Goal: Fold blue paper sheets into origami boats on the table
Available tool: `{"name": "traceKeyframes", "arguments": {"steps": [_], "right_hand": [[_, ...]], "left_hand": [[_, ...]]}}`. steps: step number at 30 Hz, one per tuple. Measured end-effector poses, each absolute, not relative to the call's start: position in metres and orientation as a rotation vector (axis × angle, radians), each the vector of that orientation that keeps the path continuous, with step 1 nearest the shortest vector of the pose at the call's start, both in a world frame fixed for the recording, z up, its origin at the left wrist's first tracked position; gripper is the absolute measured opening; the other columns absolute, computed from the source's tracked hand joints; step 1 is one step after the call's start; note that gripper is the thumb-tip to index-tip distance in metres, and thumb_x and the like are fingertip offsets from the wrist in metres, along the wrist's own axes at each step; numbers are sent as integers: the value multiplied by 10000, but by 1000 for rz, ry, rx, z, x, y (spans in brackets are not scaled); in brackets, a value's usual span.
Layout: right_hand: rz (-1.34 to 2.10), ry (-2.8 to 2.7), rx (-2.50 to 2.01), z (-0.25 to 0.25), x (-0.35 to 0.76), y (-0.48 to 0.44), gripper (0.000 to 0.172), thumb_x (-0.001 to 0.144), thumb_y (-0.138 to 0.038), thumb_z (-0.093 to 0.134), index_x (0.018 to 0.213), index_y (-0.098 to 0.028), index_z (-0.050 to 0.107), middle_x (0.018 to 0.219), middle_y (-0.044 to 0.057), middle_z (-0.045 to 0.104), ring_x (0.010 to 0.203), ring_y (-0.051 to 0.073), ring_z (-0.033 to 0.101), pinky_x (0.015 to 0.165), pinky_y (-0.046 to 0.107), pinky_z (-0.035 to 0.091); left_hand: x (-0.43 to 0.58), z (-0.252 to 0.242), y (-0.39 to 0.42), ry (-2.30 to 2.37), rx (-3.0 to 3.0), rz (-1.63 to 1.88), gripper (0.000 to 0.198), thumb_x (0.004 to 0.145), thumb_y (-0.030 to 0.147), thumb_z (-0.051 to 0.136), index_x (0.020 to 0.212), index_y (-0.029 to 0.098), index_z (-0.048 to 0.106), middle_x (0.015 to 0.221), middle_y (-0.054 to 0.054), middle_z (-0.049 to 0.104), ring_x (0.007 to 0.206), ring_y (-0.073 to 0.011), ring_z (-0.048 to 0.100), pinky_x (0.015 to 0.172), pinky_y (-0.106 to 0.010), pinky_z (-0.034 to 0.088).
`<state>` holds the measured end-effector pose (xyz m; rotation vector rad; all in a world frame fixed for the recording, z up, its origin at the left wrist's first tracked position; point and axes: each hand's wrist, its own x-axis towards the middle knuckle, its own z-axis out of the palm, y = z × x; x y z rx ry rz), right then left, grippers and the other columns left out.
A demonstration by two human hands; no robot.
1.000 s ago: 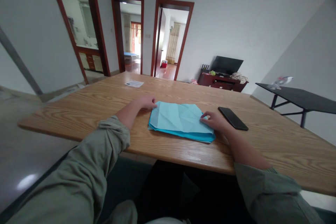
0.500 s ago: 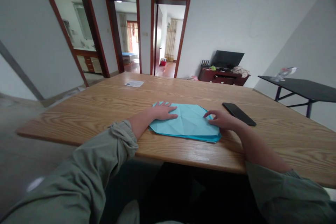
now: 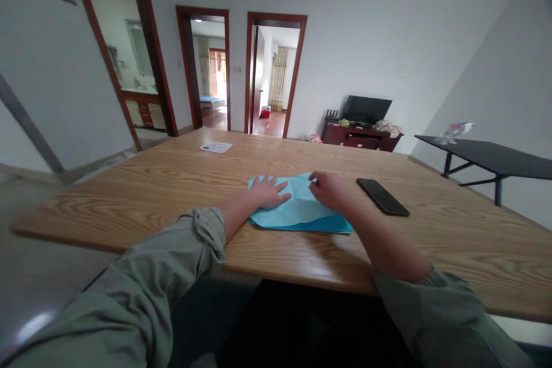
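A stack of creased light-blue paper (image 3: 287,215) lies near the front edge of the wooden table, with a darker blue layer (image 3: 330,224) showing along its near side. My left hand (image 3: 268,192) rests flat on the paper's left part, its fingers spread. Over the right part, my right hand (image 3: 332,191) has its fingers curled together at the top sheet, which it seems to pinch and draw over. That hand and wrist hide the right edge of the paper.
Right of the paper lies a black phone (image 3: 383,196). A printed card (image 3: 216,148) sits at the far left of the wooden table (image 3: 164,190). Beyond, a black folding table (image 3: 495,155) stands at the right, and a television (image 3: 366,110) rests on a dark red cabinet (image 3: 362,138).
My right hand has moved left across the paper from its right edge, and its fingers have closed. The top sheet's right side has shifted with it. My left hand stays flat in place.
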<state>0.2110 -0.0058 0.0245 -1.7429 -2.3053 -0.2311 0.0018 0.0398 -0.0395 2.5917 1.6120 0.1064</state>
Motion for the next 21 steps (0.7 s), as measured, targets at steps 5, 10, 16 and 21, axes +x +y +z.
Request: {"name": "traceKeyframes", "arguments": {"steps": [5,10,16,21], "right_hand": [[-81,-2516,-1514,-14,144,21,428,964,-305,270,1240,-152,559,1311,137,560,1206,230,513,1003,334,370],[66,-2464,-1703,-42,162,40,617,954,-537,212,1457,-196,322,1527,136,294,1400,311,255,1099,526,211],[123,-2338,-1999,-47,211,50,733,898,-677,174,1497,-257,227,1575,107,166,1434,323,138,1114,570,92],[103,-2254,-2066,-51,224,56,750,881,-698,166,1496,-272,224,1574,108,171,1429,335,139,1101,598,82]], "left_hand": [[3,-45,54,1597,2674,15,568,929,487,254,1463,305,313,1572,-60,187,1429,-353,161,1102,-612,167],[-8,-44,72,1606,2649,47,563,950,487,167,1489,333,223,1571,-44,197,1430,-317,183,1113,-587,163],[-21,-42,88,1711,2513,32,698,889,653,143,1494,313,220,1576,-58,171,1437,-333,142,1118,-595,114],[-37,-44,97,1887,2378,34,763,843,721,165,1496,328,197,1582,-66,126,1438,-366,100,1077,-671,93]]}}
